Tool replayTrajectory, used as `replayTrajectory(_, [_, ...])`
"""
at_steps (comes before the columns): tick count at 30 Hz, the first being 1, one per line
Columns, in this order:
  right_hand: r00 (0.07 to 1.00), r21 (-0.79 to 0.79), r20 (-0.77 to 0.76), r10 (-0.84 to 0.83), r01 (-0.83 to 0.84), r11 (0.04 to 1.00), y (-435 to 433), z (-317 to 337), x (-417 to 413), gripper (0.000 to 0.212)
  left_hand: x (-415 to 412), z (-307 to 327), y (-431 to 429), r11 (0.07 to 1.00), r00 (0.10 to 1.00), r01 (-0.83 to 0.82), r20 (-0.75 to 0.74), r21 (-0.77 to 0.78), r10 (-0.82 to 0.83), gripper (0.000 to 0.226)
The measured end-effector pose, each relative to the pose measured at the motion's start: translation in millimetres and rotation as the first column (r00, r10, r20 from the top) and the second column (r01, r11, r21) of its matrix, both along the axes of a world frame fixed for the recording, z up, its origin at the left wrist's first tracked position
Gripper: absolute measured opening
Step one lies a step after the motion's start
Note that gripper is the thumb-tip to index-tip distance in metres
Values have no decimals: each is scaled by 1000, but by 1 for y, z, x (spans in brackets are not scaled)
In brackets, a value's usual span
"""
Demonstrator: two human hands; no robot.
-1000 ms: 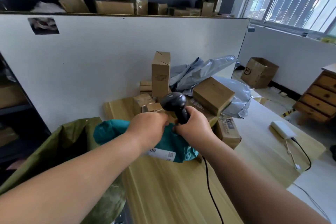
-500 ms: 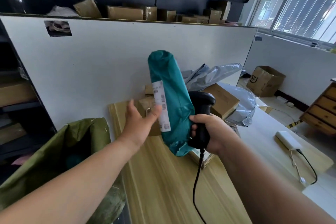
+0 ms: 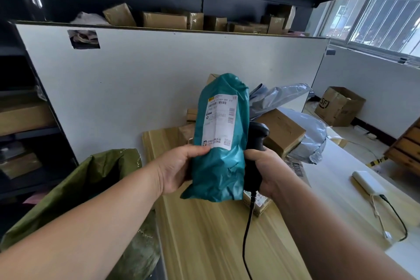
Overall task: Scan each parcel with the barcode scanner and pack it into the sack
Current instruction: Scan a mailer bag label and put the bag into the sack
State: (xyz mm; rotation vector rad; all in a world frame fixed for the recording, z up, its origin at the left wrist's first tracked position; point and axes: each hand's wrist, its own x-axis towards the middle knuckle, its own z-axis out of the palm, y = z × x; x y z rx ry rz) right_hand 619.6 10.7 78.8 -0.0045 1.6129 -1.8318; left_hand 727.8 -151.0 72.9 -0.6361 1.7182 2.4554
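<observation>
A teal plastic parcel (image 3: 221, 161) stands upright above the wooden table (image 3: 204, 234), its white shipping label (image 3: 219, 120) facing me. My left hand (image 3: 177, 168) grips its lower left side, thumb on the label's bottom edge. My right hand (image 3: 263, 170) holds the black barcode scanner (image 3: 258, 138) by its handle, right behind the parcel's right edge; the scanner's head is partly hidden by the parcel. Its black cable (image 3: 246, 234) hangs down over the table. The open green sack (image 3: 75, 191) sits at the table's left end.
More parcels are piled at the table's far end: brown cardboard boxes (image 3: 281, 134) and grey plastic mailers (image 3: 311, 141). A white power bank with a cable (image 3: 369, 183) lies on the right. A white partition stands behind, with shelves of boxes above; an open carton (image 3: 338, 107) sits on the floor.
The teal parcel was lifted off the table and stood upright. It has turned so the label faces me, and my left hand, open half a second ago, now grips it.
</observation>
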Motion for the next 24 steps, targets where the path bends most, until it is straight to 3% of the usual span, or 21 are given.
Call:
replayTrajectory(12, [947,228,-319,25,51,972,-14,-1,3,27,2,2,-4,997,996,79,-31,-22,-80,59])
replayTrajectory(17, [907,272,-419,49,74,960,-10,10,6,20,3,-4,-21,972,985,-171,-22,-163,170,61])
replayTrajectory(24, [935,135,-311,172,-136,982,-30,35,44,19,13,-26,-61,903,930,-355,1,-240,366,69])
